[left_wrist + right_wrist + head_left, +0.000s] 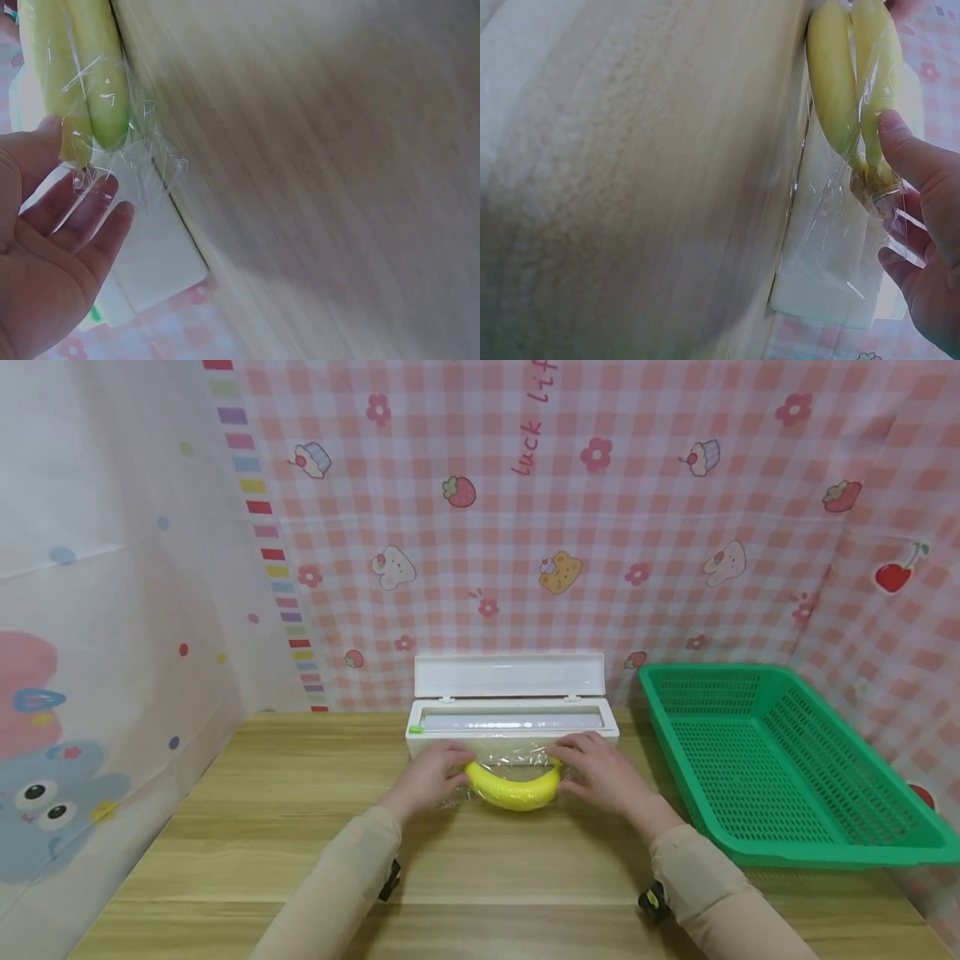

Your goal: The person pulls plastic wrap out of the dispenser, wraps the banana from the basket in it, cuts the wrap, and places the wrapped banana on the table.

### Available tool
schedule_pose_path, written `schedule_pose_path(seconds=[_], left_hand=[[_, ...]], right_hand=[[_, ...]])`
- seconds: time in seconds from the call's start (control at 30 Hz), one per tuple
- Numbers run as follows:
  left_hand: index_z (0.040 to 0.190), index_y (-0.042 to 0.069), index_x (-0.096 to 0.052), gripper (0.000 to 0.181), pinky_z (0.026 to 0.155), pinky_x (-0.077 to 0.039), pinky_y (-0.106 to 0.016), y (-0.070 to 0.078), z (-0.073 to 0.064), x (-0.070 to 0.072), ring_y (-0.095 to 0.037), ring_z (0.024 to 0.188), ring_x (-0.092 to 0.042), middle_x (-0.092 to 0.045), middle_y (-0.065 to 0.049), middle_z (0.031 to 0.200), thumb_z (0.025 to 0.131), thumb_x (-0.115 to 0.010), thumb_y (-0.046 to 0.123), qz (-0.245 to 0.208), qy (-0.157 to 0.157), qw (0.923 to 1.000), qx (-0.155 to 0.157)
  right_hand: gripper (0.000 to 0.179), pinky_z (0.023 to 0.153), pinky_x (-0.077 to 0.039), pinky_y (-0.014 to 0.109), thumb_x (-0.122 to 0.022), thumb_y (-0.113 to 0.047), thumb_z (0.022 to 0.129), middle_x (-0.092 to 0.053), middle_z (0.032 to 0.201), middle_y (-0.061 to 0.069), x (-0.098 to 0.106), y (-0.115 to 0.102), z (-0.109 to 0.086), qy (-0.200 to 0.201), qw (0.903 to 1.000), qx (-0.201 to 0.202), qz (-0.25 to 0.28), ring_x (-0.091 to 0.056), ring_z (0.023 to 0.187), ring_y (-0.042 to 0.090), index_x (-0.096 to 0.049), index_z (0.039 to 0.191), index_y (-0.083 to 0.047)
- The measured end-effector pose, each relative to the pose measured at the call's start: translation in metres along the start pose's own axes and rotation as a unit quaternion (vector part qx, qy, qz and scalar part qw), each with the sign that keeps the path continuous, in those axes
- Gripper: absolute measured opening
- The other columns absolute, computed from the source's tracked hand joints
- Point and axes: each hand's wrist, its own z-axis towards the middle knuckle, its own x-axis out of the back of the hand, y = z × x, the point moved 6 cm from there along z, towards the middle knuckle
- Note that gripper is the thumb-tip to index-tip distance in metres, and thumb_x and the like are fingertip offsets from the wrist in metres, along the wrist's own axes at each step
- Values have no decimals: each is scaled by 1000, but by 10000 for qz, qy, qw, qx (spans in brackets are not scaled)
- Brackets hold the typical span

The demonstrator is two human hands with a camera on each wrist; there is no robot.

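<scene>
Two yellow bananas (517, 792), joined at a brown stem end (874, 187), are held between both hands just in front of a white cling film dispenser (450, 743). Clear cling film (146, 161) covers them, and its loose crinkled edge sticks out past the tips. At the tip end, my left hand (437, 772) holds the bananas and film, thumb on the near side and fingers behind. My right hand (600, 770) grips the stem end, its thumb against one banana and the fingertips behind the stem.
The dispenser's lid (510, 677) stands raised, with a film roll (513, 722) visible inside and a green slider (416, 729) at its left. A green plastic basket (757, 777) is on the right. The wooden table (300, 827) ends at a checked cloth (480, 543) behind.
</scene>
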Motion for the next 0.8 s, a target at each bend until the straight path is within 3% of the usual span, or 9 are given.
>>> schedule_pose_path(seconds=[0.47,0.63,0.8], left_hand=[[133,-4,-57,50,110,-39,-48,10,-5,6,-36,125,-53,-58,-20,133,89,-73,13,389,-61,9988,-280],[134,-2,-57,51,110,-40,-47,13,-7,11,-35,125,-53,-58,-19,134,90,-74,16,559,-75,9982,-225],[136,1,-56,51,110,-40,-46,17,-10,15,-33,125,-53,-58,-17,135,91,-72,19,662,-106,9977,-87]], right_hand=[[60,105,-43,53,-83,-30,79,-58,132,14,5,-5,-1,104,9998,91,171,-50,124,33,-63,131,-10],[58,105,-42,53,-81,-31,82,-58,132,13,7,-6,0,142,9996,55,249,-50,124,32,-62,133,-9],[54,103,-44,50,-81,-28,83,-63,124,11,12,-11,2,519,9980,255,271,-55,117,30,-63,130,-8]])
